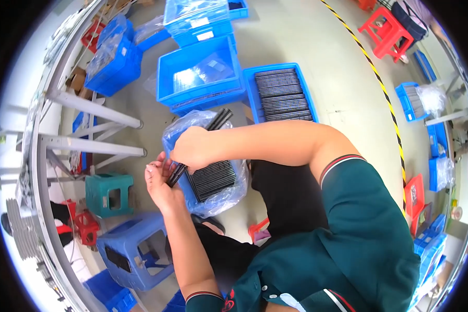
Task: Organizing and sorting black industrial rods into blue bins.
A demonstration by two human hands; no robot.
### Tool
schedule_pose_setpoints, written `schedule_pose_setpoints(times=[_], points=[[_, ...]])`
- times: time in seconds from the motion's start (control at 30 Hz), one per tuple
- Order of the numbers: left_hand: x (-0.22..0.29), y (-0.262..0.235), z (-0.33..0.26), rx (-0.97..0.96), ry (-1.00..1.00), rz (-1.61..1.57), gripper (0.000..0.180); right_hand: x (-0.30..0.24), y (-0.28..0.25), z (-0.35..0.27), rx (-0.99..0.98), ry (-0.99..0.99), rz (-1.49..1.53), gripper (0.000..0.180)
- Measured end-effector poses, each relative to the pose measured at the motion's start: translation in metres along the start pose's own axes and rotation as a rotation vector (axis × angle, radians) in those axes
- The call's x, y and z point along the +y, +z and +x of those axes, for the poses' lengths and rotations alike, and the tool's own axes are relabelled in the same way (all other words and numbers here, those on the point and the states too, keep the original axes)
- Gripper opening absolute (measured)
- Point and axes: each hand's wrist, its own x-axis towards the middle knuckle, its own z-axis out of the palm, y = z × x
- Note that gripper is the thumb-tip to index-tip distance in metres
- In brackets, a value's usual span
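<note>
1. Dark-green short-sleeved shirt (369, 229) looms nearest.
2. Right hand (193, 147) and left hand (162, 181) curl fingers round slim black strips (219, 119) (material unclear) above a blue plastic-lined crate (188, 193).
3. Seemingly bundle-handling; next likely needs steady alignment.

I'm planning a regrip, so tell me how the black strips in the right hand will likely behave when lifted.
The black strips are probably stiff: their free end juts straight past the right hand without drooping. They may slide apart, since they look like separate narrow pieces bunched together. Slim as they look, they are likely light.
</note>
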Motion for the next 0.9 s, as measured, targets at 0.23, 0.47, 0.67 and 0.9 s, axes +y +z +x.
schedule_pose_setpoints(times=[0.23,0.47,0.67,0.9], points=[[-0.003,-0.009,0.013,0.066,-0.036,0.182,0.020,0.125,0.078,-0.057,0.008,0.269,0.036,0.034],[-0.004,-0.039,0.010,0.043,-0.241,0.251,0.019,0.228,0.156,-0.151,0.024,0.530,-0.041,0.028],[-0.005,-0.066,0.011,0.135,-0.278,0.311,0.019,0.301,0.163,-0.186,0.258,0.545,-0.133,0.020],[-0.011,-0.084,0.012,0.228,-0.319,0.363,0.019,0.376,0.189,-0.226,0.238,0.890,-0.304,0.015]])
